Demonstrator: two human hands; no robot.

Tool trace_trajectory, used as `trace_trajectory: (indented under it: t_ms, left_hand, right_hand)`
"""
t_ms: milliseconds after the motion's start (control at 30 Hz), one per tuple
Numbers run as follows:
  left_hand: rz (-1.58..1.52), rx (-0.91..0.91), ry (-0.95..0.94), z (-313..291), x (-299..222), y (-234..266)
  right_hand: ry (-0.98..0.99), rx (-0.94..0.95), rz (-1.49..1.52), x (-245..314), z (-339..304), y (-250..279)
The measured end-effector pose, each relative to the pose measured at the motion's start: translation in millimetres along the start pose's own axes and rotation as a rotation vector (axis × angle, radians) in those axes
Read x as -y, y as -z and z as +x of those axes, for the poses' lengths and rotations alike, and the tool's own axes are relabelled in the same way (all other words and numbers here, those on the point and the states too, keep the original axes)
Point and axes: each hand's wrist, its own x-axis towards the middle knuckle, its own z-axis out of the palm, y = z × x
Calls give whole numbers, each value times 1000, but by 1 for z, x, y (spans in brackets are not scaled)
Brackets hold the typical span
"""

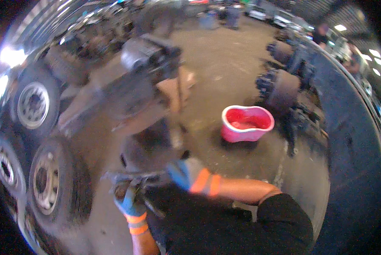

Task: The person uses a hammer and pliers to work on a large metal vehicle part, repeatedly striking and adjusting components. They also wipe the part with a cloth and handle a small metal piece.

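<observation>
A dark, elongated metal-looking part [145, 177] lies across in front of my body, blurred by motion, so its exact kind is unclear. My left hand [132, 205], in a blue glove with orange bands, is closed round its left end from below. At its right end is my right hand [184, 173], in a blue and grey glove with orange bands, its fingers curled against the part. Just beyond the hands sits a dark, boxy shape [150, 144], smeared. To the right on the floor stands a pink tub [246, 135] with a white rim and something red inside.
Truck wheels with tyres [50, 182] stand along the left. Ahead-left is a big dark assembly with a silvery cylinder [137, 55] and a cardboard piece [173, 87]. Axle hubs [284, 87] lie on the right beside a long dark panel [352, 127]. People [321, 34] are farther off.
</observation>
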Motion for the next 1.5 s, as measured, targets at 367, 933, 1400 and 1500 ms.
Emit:
trace_trajectory:
  t_ms: [367, 933, 1400, 1500]
  left_hand:
    - [-717, -191, 540, -2, -18, -10]
    - [-466, -52, 609, 5, -21, 7]
    - [-430, -61, 622, -2, 1, 20]
    - [-514, -107, 597, 0, 2, 24]
  right_hand:
    - [107, 44, -2, 5, -9, 7]
    - [438, -152, -372, -1, 6, 4]
    - [-71, 273, 72, -14, 10, -26]
    - [110, 219, 77, 15, 8, -18]
